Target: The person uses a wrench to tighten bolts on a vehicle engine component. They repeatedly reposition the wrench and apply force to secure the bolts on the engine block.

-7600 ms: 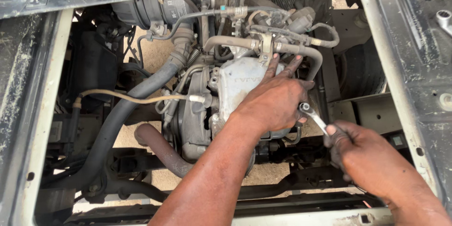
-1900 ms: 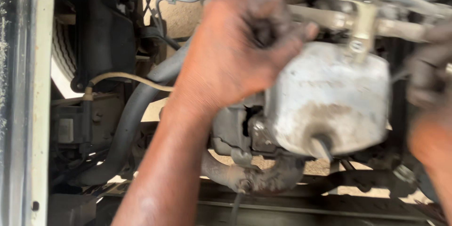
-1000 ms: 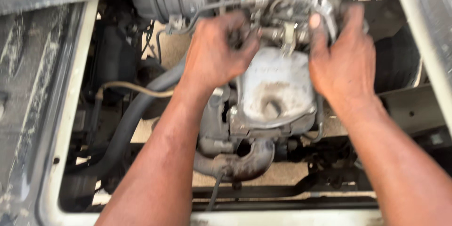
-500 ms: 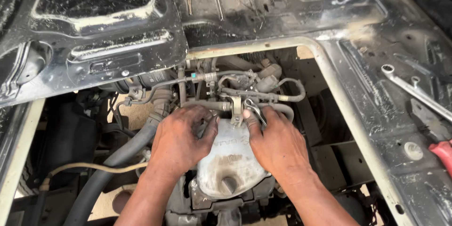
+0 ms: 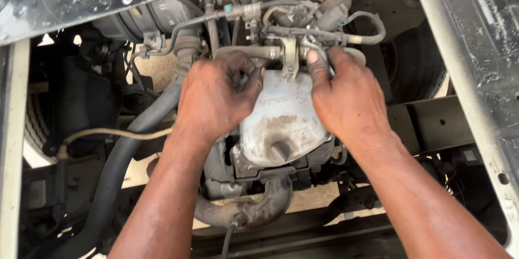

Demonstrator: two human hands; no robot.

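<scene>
Hands (image 5: 216,99) curled on engine cover (image 5: 281,121)

Dusty grey engine cover (image 5: 281,124), black hose (image 5: 124,151), rust-brown pipe (image 5: 254,210)

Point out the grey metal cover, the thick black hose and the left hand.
grey metal cover (image 5: 281,124): head view, on its bare dusty face between the two hands.
thick black hose (image 5: 116,167): head view, midway along its curved run.
left hand (image 5: 216,99): head view, on the back of the hand.
</scene>
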